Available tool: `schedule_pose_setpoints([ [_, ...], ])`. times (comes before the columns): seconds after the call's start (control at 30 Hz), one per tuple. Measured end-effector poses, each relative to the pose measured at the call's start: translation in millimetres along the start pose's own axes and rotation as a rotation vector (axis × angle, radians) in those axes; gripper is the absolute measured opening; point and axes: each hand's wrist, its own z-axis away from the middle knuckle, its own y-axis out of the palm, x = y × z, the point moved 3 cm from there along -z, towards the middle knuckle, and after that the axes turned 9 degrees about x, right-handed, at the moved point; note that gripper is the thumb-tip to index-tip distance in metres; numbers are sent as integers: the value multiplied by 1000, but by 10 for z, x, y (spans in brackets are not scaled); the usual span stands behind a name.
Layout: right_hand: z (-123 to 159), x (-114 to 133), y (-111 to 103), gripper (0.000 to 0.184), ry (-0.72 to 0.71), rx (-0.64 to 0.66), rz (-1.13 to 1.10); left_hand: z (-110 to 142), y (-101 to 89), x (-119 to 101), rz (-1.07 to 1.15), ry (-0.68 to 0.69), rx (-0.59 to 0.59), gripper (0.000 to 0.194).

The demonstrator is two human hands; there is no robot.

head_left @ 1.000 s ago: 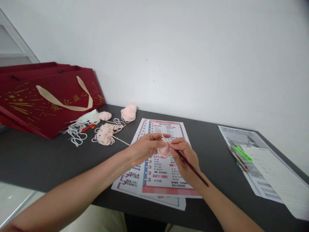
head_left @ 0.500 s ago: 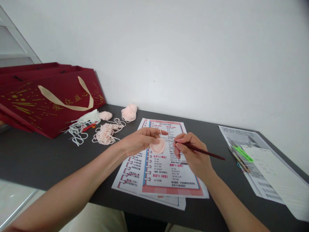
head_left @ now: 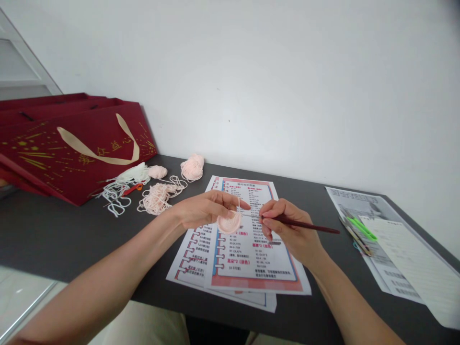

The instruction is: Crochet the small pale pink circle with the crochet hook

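Note:
A small round piece of pale pink crochet (head_left: 229,223) hangs from the pinched fingers of my left hand (head_left: 210,209), above the printed sheets. A strand of pink yarn runs up over my left index finger. My right hand (head_left: 287,225) is closed around the dark red-brown handle of a crochet hook (head_left: 312,226). Its thin metal shaft points left and reaches the upper edge of the crochet piece; whether the tip is inside a stitch I cannot make out. Under both hands lie printed pattern sheets (head_left: 258,282).
On the left are tangled pink yarn (head_left: 157,197), a pink yarn ball (head_left: 192,167), a smaller ball (head_left: 157,172) and white yarn (head_left: 131,178). Dark red gift bags (head_left: 75,148) lean at the back left. Green-handled snips (head_left: 362,228) rest on papers (head_left: 413,268) at right.
The crochet piece has shifted slightly left and down with my left fingers. My right hand and the hook have moved slightly, the hook now lying more level.

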Motion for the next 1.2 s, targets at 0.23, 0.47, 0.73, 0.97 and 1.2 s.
schedule_pose_setpoints([
  [0.23, 24, 37, 32, 10, -31, 12, 60, 0, -23, 15, 32, -22, 2, 36],
  [0.47, 23, 12, 30, 9, -18, -11, -9, -3, 36, 3, 53, -2, -18, 33],
  [0.73, 0, 43, 8, 7, 19, 2, -83, 19, 6, -5, 27, -49, 9, 32],
  [0.97, -46, -50, 35, 8, 180, -85, -429, -23, 109, -17, -331, 171, -172, 26],
  [1.2, -78, -154, 151, 8, 151, -206, -476, -106, 213, 117, -325, 254, -269, 37],
])
